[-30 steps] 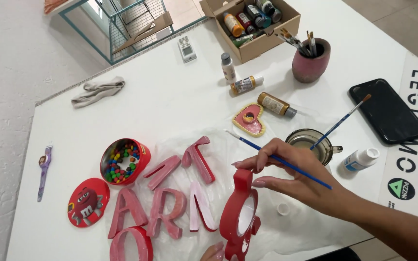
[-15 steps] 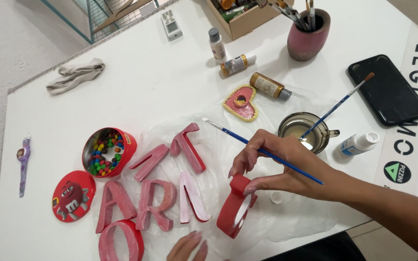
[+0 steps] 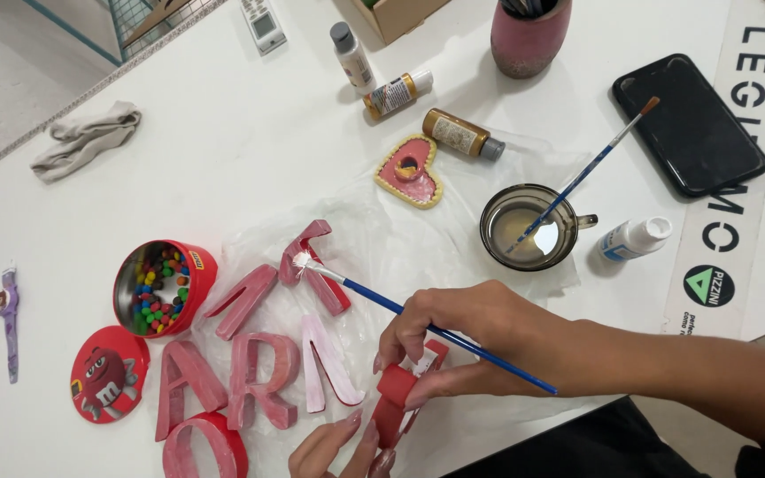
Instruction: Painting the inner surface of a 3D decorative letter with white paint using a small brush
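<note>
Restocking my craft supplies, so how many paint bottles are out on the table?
4: a grey-capped bottle, a gold one beside it, a bronze one by the heart, a white one right of the cup. The box may hide more.

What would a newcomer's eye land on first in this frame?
Probably the right hand near the table's front edge, gripping a blue-handled paintbrush and pinching a red-painted block letter that the left hand steadies from below. Left of them, more red block letters lie on clear plastic sheeting, beside an open red tin of colourful candies.
</note>
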